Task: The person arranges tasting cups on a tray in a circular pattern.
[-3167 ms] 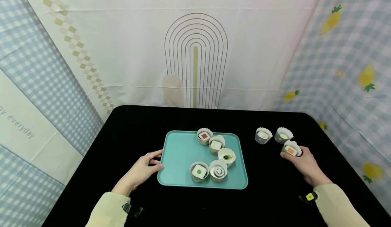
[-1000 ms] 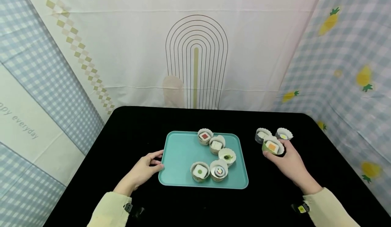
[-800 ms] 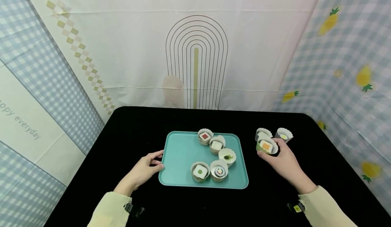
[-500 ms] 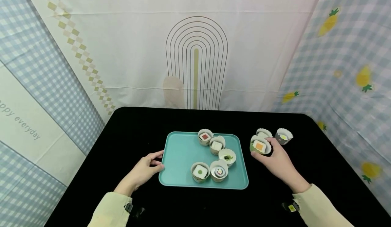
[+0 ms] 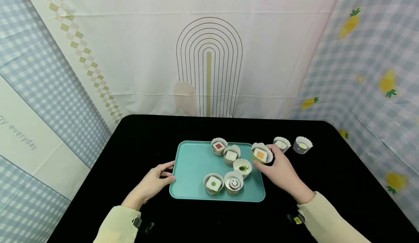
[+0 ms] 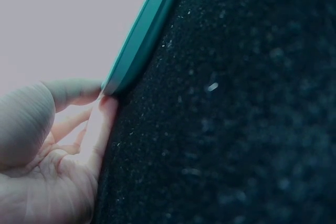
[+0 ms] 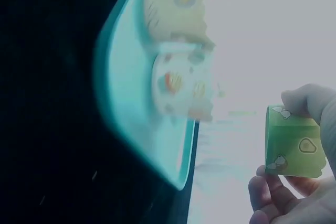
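My right hand point(image 5: 278, 166) grips a green paper baking cup point(image 7: 296, 145) with an avocado print, thumb and fingers curled round its sides. In it sits a white block with an orange square top point(image 5: 260, 154). This cup is raised and overlaps the right rim of the turquoise tray point(image 5: 190, 159) in the head view. My left hand point(image 5: 151, 182) rests at the tray's left edge, its thumb and fingertips touching the rim. On the tray stand several filled paper cups: red-topped point(image 5: 218, 146), plain white point(image 5: 231, 155), green-leaf point(image 5: 243, 168), green-dot point(image 5: 214, 183) and round swirl point(image 5: 234, 182).
Two more filled paper cups, one with a white piece point(image 5: 280, 143) and one with a yellow-green piece point(image 5: 302, 145), stand on the black tabletop point(image 5: 147, 137) right of the tray. Patterned cloth curtains point(image 5: 147, 54) hang behind and at both sides.
My right hand has carried the orange-topped cup leftward from beside the two right-hand cups to the tray's right edge. The left hand and the cups on the tray have stayed put.
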{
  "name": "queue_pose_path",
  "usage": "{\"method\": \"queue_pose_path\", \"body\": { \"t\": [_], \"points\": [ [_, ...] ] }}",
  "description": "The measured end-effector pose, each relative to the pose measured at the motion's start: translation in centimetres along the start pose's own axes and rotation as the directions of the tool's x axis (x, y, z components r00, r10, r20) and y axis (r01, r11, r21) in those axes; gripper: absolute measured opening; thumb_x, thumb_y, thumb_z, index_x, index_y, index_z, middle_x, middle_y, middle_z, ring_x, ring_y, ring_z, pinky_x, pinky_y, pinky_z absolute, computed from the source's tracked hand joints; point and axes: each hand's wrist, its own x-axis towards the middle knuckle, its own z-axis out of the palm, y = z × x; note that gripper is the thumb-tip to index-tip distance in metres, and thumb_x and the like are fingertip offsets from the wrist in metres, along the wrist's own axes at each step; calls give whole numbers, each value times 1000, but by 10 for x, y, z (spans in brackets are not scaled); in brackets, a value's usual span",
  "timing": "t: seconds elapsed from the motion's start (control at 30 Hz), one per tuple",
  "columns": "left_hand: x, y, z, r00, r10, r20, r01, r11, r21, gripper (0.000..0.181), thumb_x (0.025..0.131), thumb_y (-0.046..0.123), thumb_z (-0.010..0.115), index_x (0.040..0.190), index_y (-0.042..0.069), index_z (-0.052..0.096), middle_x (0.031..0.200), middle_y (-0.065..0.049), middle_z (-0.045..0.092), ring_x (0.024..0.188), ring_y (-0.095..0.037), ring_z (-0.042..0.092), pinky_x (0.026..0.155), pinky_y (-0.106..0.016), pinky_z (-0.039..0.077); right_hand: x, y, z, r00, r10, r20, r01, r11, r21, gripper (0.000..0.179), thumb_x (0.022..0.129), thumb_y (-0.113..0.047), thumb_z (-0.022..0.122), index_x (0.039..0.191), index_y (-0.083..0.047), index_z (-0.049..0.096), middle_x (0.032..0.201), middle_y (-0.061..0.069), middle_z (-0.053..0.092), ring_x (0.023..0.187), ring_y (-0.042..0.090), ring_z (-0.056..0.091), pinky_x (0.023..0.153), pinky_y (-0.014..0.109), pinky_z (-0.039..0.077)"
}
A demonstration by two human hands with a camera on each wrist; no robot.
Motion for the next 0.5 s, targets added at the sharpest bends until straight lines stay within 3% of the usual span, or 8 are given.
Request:
{"method": "queue_pose_path", "body": {
  "t": [0.23, 0.5],
  "points": [
    [0, 1, 1, 1000, 2, -3, -2, 1000, 5, 57, 92, 19, 69, 144, 25, 48, 131, 1, 50, 106, -17, 53, 88, -43, 45, 5, -29, 22, 997, -49, 58, 45, 997, 67, 67, 84, -47, 73, 134, -15, 44, 127, 9, 53, 111, 26, 56, 88, 46, 47],
    [2, -2, 1, 1000, 3, -8, -3, 1000, 3, 56, 91, 20, 70, 143, 26, 49, 132, 1, 50, 106, -17, 54, 88, -43, 46, 11, -56, 52, 981, -164, 103, 155, 983, 96, 54, 84, -32, 77, 128, -18, 49, 116, 1, 56, 97, 13, 59, 80, 35, 51]
  ]
}}
